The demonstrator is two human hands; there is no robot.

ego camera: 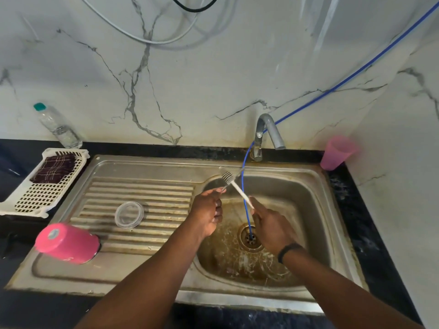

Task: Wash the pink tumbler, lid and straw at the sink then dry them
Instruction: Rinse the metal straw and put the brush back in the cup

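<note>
Over the sink bowl (308,186), two hands clean the straw (234,174).
The left hand (207,213) pinches the clear straw; the right hand (270,227) grips a white brush (240,189). The pink tumbler (67,243) and lid (129,214) sit on the drainboard (142,186).

Clear plastic water bottle with teal cap (57,125) on the black desk (370,233) far left of the fingers, white slotted basket (35,198) holding a dark checked cloth (54,168), translucent pink plastic cup (336,153) far right, chrome tap (267,134) beyond, thin blue hose (356,72)

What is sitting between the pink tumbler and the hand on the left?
The clear lid lies on the ribbed drainboard, between the pink tumbler and the left hand, in the head view.
</note>
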